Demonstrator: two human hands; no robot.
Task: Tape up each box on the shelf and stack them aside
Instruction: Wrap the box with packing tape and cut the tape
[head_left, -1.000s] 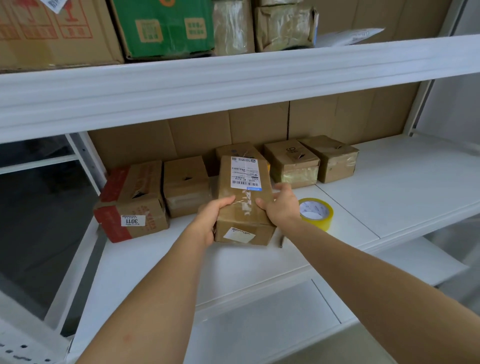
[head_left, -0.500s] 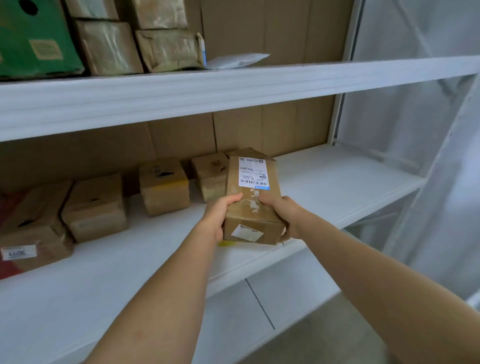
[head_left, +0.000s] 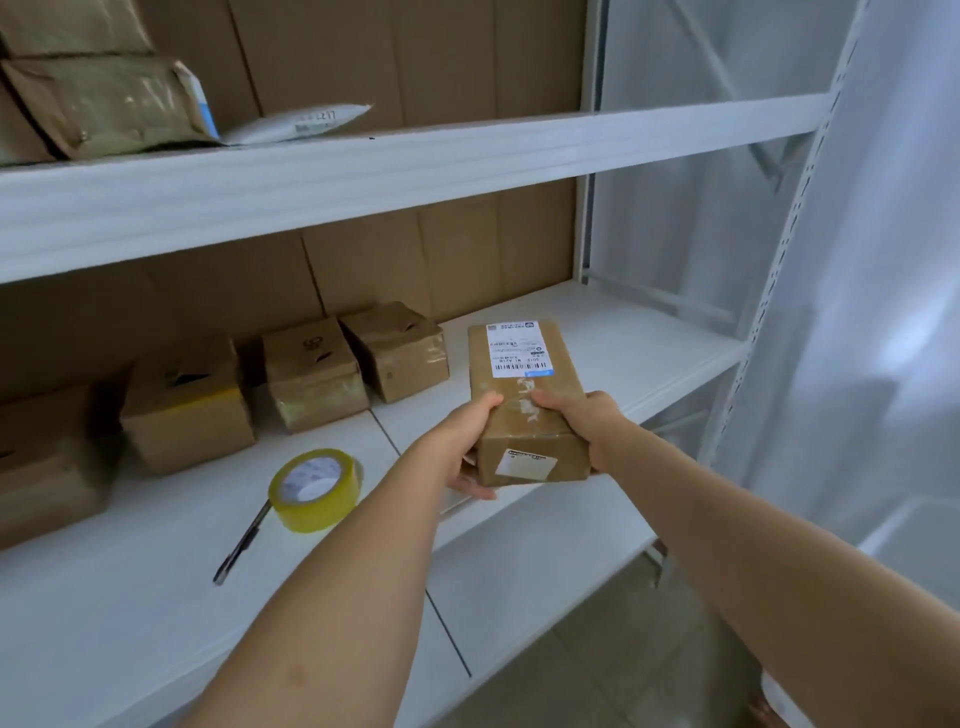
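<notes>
Stacking step: we hold the labelled box (head_left: 524, 400) between left hand (head_left: 464, 451) and right hand (head_left: 592, 427), both grips curled around it, above the shelf (head_left: 597, 332); next, lowering it flat aside.

The white shipping label (head_left: 517, 348) on top of the box (head_left: 524, 400) I'm holding, just past my thumbs, carries a barcode and print too small to read.

leftmost box (head_left: 41, 462) cut by the frame edge; label (head_left: 517, 349) print too small to read
</notes>
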